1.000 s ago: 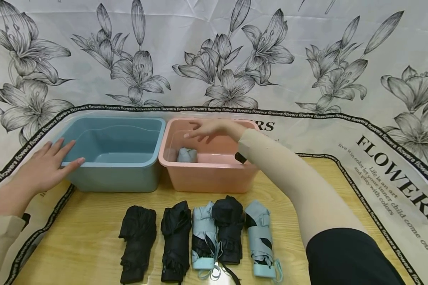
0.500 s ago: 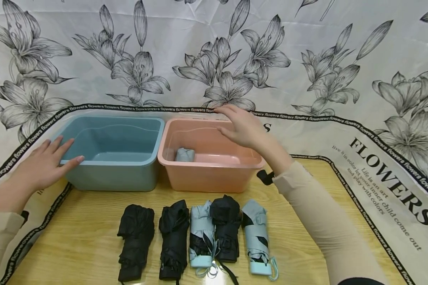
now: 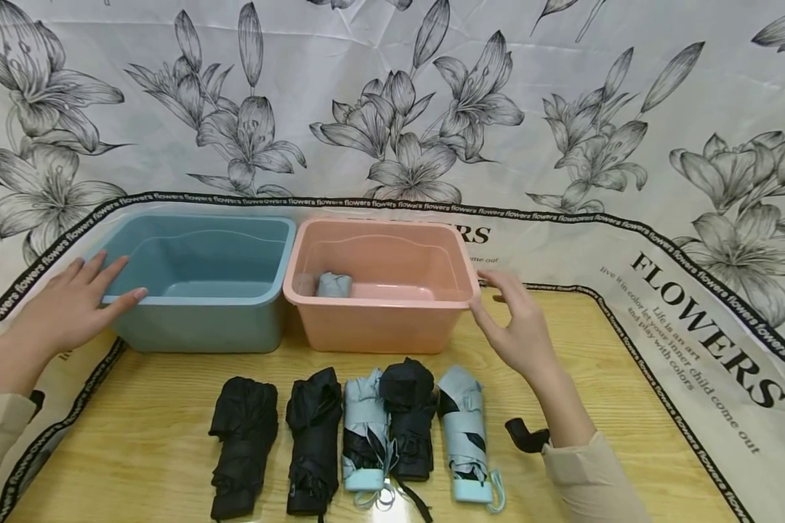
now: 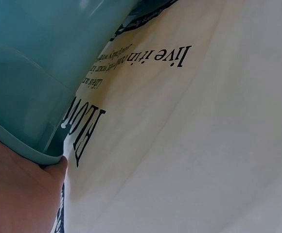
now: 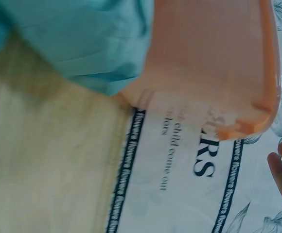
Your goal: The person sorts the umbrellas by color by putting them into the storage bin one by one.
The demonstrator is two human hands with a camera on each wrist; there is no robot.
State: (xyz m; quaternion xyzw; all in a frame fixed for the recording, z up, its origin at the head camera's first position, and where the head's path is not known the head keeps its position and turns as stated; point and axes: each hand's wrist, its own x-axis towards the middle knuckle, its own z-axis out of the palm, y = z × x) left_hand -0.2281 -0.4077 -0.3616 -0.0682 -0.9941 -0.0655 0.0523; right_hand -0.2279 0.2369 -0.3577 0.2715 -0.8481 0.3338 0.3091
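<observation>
My left hand (image 3: 72,312) rests on the left rim of the blue bin (image 3: 199,323), fingers spread and straight. The left wrist view catches part of that hand against the bin's rim. Beside the pink bin's (image 3: 379,327) right rim is my right hand (image 3: 520,330), holding nothing, its fingers loosely bent and their tips right at the rim. A light blue fabric bundle (image 3: 334,285) lies inside the pink bin at the left. Light blue umbrella fabric (image 5: 97,43) fills the upper left of the right wrist view.
Folded umbrellas lie in a row on the wooden table: black ones (image 3: 243,443) (image 3: 314,443) (image 3: 411,418) and light blue ones (image 3: 365,421) (image 3: 464,432). A white cloth (image 3: 700,327) with flower prints and lettering covers the back and right side.
My right hand has left the space over the pink bin, moving right and down to beside its right rim. The left hand has stayed on the blue bin.
</observation>
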